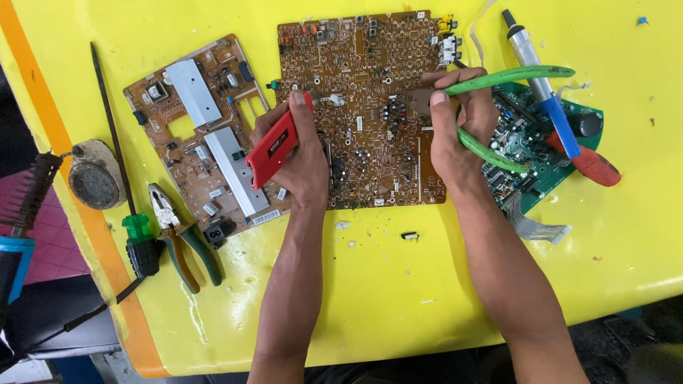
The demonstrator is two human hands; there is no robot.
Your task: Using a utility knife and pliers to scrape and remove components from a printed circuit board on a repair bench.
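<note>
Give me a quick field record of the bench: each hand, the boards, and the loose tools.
left hand: holds a red tool, tip down on the brown circuit board
right hand: grips green-handled pliers at that board
left board: brown, with silver heat sinks
right board: green, under a blue desoldering pump
loose tools: screwdriver and pliers, at the table's left
surface: yellow table

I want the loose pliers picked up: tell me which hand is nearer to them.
Left. The left hand, holding a red tool, is just right of the pliers; the right hand is far across the brown circuit board.
</note>
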